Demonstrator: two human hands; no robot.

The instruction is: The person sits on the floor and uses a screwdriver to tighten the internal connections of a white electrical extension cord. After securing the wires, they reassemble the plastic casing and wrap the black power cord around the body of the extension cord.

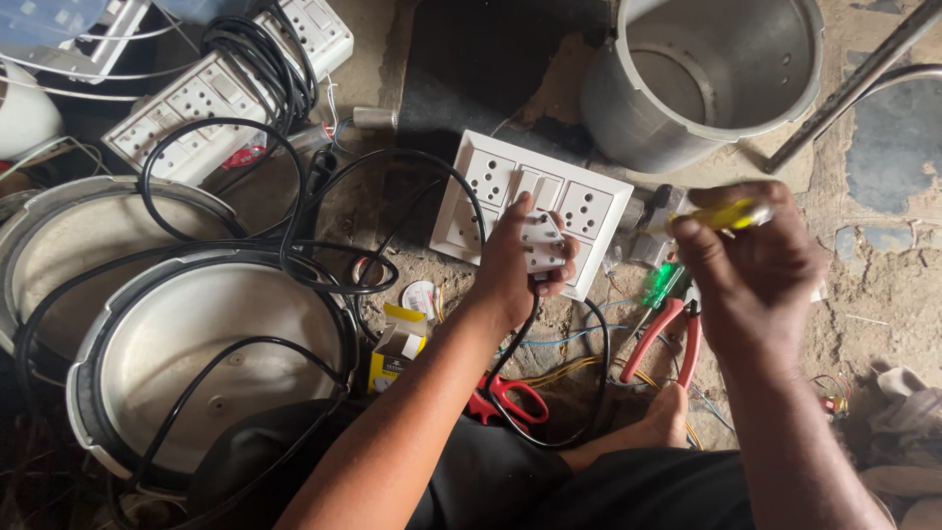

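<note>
My left hand (512,263) grips a white plug (542,243) with a black cable (535,324) running down from it. The plug is held just in front of a white switch-and-socket board (589,201) lying on the ground. My right hand (751,270) is raised to the right of the board and holds a screwdriver with a yellow handle (731,214), its tip pointing left toward the plug. My bare foot (667,422) rests on the ground below.
Red-handled pliers (672,339), a green-handled tester (659,285), red scissors (510,400) and loose wires lie near my foot. A small yellow box (397,344) sits left. Metal cooker pots (211,353) (706,74) stand left and top right. More socket boards (211,98) and black cables (265,59) lie top left.
</note>
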